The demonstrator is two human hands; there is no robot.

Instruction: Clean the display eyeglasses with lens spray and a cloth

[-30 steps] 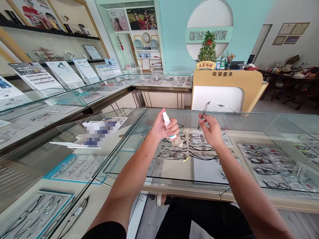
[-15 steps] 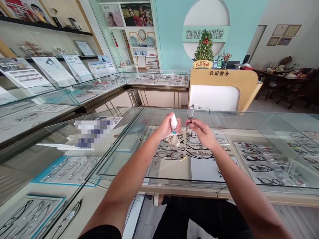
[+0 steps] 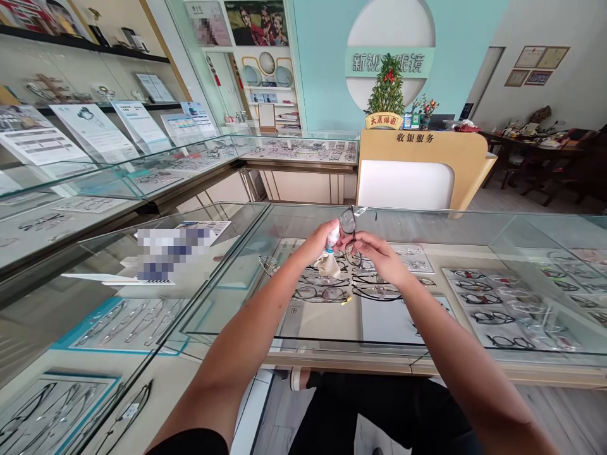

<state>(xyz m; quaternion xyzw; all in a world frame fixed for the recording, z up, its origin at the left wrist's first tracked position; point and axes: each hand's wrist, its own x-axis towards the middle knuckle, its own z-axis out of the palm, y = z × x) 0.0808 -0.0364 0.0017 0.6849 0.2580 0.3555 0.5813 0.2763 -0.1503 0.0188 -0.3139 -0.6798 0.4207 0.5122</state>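
My left hand is wrapped round a small white spray bottle, held upright above the glass counter. A crumpled beige cloth hangs or lies just below that hand; whether the hand also grips it, I cannot tell. In my right hand is a pair of thin dark-rimmed glasses, pinched near the bridge and turned on end. One lens stands above the fingers, close beside the bottle, and the other shows below them. A white tag shows by the temple.
The glass display counter holds rows of eyeglass frames under its top. Papers and a booklet lie to the left. A second glass case runs behind. The wooden cashier desk stands beyond, with a plant on it.
My right hand has brought the glasses leftward and turned them, so the upper lens is now right next to the spray bottle. My left hand has shifted only slightly.
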